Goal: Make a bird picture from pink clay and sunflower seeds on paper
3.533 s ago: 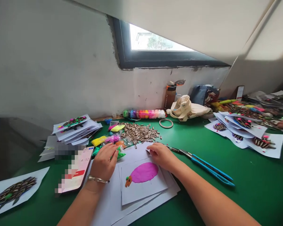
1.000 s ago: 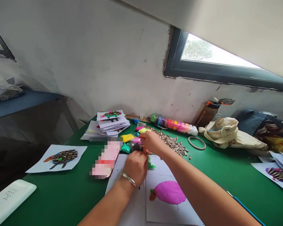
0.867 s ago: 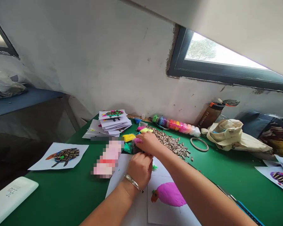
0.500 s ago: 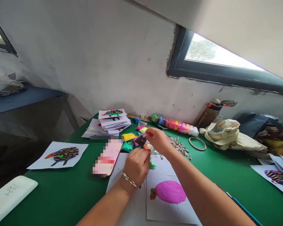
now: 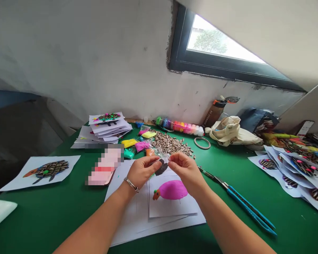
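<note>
Both hands hold a small clear bag of black clay [image 5: 162,167] above the paper. My left hand [image 5: 143,172], with a bracelet at its wrist, pinches the bag's left side. On the other side, my right hand [image 5: 184,168] grips the bag's clear top edge. Just below lies a white sheet [image 5: 172,210] bearing a purple oval clay body [image 5: 174,189] and a small brown head with a green dot. Bags of yellow [image 5: 129,143], pink [image 5: 143,145] and green clay [image 5: 129,152] lie behind my hands, beside a pile of striped sunflower seeds [image 5: 172,143].
Blue-handled tweezers [image 5: 250,208] lie to the right, near a stack of seed pictures [image 5: 294,169]. At left are a finished seed picture [image 5: 46,171] and a pink phone [image 5: 104,167]. Behind stand a bottle [image 5: 214,113], a cloth bag [image 5: 228,130] and a tape ring [image 5: 202,143].
The black clay bag has come up from among the other bags and nearer to me, now between both hands. The view has swung right, bringing the tweezers and more pictures into sight.
</note>
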`<state>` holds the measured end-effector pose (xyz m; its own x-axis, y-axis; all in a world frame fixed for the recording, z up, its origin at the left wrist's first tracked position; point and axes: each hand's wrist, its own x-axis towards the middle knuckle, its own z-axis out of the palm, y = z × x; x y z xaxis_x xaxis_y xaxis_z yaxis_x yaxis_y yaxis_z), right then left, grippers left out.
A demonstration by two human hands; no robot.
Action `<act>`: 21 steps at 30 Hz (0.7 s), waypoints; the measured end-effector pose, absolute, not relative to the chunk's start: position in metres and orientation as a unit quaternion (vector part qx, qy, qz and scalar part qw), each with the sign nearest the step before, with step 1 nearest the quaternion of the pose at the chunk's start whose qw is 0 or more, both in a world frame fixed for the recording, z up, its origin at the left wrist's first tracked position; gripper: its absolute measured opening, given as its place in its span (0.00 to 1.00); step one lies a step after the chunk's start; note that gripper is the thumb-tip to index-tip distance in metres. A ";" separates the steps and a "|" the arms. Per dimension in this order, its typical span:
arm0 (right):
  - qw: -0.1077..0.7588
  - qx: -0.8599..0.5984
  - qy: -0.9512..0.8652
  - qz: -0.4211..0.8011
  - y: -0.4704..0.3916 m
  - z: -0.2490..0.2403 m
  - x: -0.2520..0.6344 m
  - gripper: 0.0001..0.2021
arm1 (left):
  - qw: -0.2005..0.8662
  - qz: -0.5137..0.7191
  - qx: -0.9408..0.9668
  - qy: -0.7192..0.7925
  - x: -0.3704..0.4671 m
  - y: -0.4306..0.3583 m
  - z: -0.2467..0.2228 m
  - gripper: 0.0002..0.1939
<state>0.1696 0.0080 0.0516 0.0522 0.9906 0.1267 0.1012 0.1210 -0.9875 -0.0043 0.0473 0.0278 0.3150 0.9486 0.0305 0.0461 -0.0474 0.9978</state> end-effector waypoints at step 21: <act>0.511 -0.500 -0.555 0.425 -0.011 0.040 0.183 0.03 | 0.697 0.353 0.503 0.370 0.001 0.039 0.033 0.26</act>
<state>0.1827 -0.0112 0.0399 0.0223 0.9893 0.1439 0.1204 0.1402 -0.9828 0.0014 0.0393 0.0327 0.4763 0.8644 -0.1610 -0.1191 0.2448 0.9622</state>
